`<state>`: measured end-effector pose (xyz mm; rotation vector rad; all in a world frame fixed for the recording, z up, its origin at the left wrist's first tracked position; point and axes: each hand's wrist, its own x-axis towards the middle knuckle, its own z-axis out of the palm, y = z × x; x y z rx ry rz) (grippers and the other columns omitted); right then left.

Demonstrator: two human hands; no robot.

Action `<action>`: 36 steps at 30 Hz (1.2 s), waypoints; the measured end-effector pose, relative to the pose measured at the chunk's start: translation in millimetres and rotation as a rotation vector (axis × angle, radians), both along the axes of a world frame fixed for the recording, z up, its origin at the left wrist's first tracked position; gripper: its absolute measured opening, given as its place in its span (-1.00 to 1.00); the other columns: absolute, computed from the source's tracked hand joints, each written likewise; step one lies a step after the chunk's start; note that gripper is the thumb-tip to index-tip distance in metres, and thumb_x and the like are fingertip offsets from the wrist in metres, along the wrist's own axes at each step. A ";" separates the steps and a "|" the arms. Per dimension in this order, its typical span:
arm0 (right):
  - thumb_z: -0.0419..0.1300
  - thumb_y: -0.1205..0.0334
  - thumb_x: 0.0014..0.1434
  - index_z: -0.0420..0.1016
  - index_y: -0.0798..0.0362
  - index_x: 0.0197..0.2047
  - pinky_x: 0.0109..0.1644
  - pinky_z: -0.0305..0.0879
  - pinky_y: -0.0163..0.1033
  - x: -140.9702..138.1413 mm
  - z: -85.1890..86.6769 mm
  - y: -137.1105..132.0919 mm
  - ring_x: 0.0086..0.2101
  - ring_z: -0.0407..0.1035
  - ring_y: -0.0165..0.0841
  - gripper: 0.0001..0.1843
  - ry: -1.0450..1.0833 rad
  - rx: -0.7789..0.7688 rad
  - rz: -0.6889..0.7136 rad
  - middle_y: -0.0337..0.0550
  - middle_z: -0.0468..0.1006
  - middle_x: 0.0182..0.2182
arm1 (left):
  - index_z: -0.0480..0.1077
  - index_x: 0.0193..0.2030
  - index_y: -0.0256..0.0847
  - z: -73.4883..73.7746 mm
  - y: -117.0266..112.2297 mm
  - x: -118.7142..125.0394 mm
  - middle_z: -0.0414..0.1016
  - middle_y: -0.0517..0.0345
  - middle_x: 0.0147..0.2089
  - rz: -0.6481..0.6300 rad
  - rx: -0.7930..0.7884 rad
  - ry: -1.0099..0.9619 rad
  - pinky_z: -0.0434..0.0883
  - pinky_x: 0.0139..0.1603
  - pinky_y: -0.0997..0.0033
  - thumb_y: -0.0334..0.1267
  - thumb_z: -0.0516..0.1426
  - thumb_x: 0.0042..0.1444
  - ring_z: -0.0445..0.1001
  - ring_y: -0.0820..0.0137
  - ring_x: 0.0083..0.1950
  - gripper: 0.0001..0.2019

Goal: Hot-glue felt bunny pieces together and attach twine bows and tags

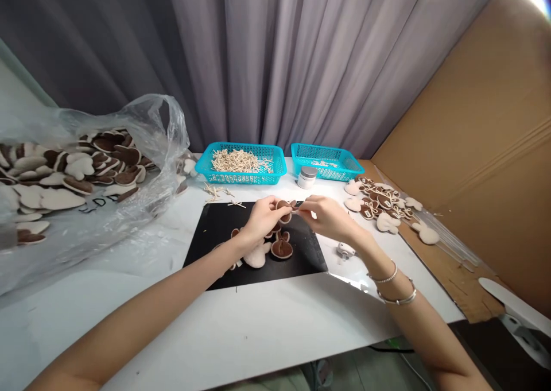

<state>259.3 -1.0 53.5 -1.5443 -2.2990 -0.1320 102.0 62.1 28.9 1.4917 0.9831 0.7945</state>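
Note:
Over a black mat [301, 259], my left hand [262, 221] pinches a brown, pale-edged, bunny-shaped plush piece [283, 212]. My right hand [325, 216] meets it from the other side, thumb and fingers pressed together at the edge of the piece. What those fingertips grip is too small to make out. Just below on the mat rests another brown bunny-shaped piece [282, 248], ears pointing away from me. Beside it lies a white fluffy piece [257, 255], and several more are partly hidden under my left hand and forearm.
A blue basket [241, 178] holds cream bows; another blue basket [344, 173] has a few pale bits. Between them stands a grey-lidded jar [307, 177]. A plastic bag [163, 132] of plush pieces is at left, bow-tied pieces [385, 200] at right, near a white tape dispenser [345, 250].

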 end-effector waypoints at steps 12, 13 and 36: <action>0.00 0.46 0.19 0.41 0.10 -0.34 -0.46 -0.03 -0.26 -0.2 -14.6 -5.6 -0.41 0.33 -0.33 -0.81 -0.148 0.048 -0.123 -0.09 0.50 -0.45 | 0.41 -0.14 -0.30 3.1 -0.4 -2.8 0.49 0.01 -0.17 -0.233 -0.109 -0.131 0.35 -0.27 0.49 -0.22 0.23 -0.03 0.47 0.42 -0.23 -0.69; 0.01 0.48 0.17 0.42 0.11 -0.34 -0.46 -0.03 -0.26 -0.6 -14.8 -5.9 -0.41 0.33 -0.33 -0.81 -0.153 0.049 -0.121 -0.08 0.51 -0.45 | 0.41 -0.14 -0.30 3.9 -0.6 -3.3 0.49 0.01 -0.18 -0.249 -0.106 -0.113 0.35 -0.27 0.48 -0.18 0.23 -0.02 0.48 0.41 -0.23 -0.68; 0.06 0.17 0.20 0.46 -0.01 -0.16 -0.11 0.32 -0.20 -18.4 11.5 -17.3 -0.24 0.41 -0.36 -0.79 1.150 0.006 0.123 -0.19 0.55 -0.28 | 0.46 -0.24 -0.25 63.8 -58.1 -16.8 0.44 0.11 -0.38 -0.324 -0.070 -0.170 0.29 -0.43 0.50 -0.13 0.16 0.07 0.39 0.44 -0.35 -0.77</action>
